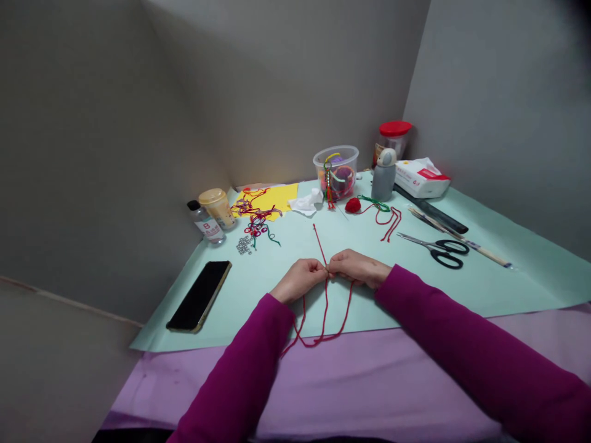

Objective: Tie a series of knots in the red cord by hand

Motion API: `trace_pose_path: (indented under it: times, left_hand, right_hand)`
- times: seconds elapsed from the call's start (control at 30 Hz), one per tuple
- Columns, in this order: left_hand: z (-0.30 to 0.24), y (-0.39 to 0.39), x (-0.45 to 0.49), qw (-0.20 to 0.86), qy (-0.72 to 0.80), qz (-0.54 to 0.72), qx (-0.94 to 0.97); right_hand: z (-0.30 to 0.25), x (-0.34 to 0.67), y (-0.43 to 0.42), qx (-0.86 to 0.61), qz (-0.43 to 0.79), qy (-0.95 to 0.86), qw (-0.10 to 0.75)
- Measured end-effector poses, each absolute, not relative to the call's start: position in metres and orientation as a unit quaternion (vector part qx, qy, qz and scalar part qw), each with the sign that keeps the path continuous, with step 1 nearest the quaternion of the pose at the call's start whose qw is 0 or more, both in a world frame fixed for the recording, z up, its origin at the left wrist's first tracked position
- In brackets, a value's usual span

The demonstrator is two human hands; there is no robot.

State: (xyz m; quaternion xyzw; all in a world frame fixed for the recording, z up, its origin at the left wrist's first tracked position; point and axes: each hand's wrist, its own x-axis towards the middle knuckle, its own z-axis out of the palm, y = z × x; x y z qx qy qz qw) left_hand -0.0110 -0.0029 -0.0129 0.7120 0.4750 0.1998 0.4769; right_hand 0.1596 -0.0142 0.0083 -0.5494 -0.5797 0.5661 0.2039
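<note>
Both hands meet near the middle of the table, fingertips pinched together on red yarn [326,307]. My left hand [302,277] is closed on it from the left. From the right, my right hand [355,266] pinches it at the same spot. One short end of the yarn points away from me beyond the fingers. Several loose strands hang toward me and curve over the table's front edge. What exactly lies between the fingertips is too small to make out.
A phone [199,296] lies left, near metal rings [244,245] and tangled threads [258,212]. Scissors [446,251] and a thin wooden stick [489,253] lie right. Behind stand a clear tub [318,161] of yarn, a red yarn ball [353,205], a grey bottle [383,181] and a tissue pack [422,178].
</note>
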Motion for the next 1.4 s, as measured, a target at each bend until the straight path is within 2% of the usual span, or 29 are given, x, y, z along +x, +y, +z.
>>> trace_pose_path:
  times: [0.17, 0.33, 0.57, 0.67, 0.9, 0.97, 1.07, 1.13, 1.27, 1.4]
  left_hand:
    - [-0.001, -0.006, -0.016, 0.388, 0.505, 0.204, 0.744]
    - [0.012, -0.02, -0.01, 0.376, 0.424, 0.173, 0.805]
    - [0.022, -0.048, 0.008, 0.274, 0.358, 0.108, 0.886]
    - [0.027, -0.062, 0.016, 0.262, 0.355, 0.077, 0.894]
    - [0.061, -0.086, 0.014, 0.426, 0.141, -0.073, 0.891]
    - [0.065, -0.073, 0.004, 0.424, 0.201, -0.033, 0.883]
    - [0.052, -0.04, -0.007, 0.339, 0.427, 0.133, 0.828]
    - [0.036, -0.021, -0.006, 0.364, 0.524, 0.204, 0.742]
    - [0.011, -0.006, 0.01, 0.535, 0.539, 0.205, 0.617]
    - [0.004, -0.01, 0.017, 0.561, 0.506, 0.215, 0.618]
  right_hand:
    - [0.006, 0.158, -0.014, -0.567, 0.553, -0.57, 0.218]
    - [0.009, 0.157, -0.016, -0.551, 0.58, -0.555, 0.229]
    - [0.009, 0.158, -0.014, -0.538, 0.584, -0.568, 0.215]
    - [0.01, 0.158, -0.014, -0.547, 0.585, -0.561, 0.208]
    - [0.01, 0.161, -0.013, -0.546, 0.586, -0.563, 0.206]
    - [0.009, 0.162, -0.013, -0.544, 0.585, -0.565, 0.206]
    - [0.008, 0.162, -0.013, -0.535, 0.591, -0.565, 0.213]
    - [0.008, 0.163, -0.014, -0.524, 0.601, -0.563, 0.219]
    - [0.007, 0.165, -0.014, -0.513, 0.607, -0.563, 0.227]
    - [0.008, 0.168, -0.014, -0.489, 0.623, -0.571, 0.216]
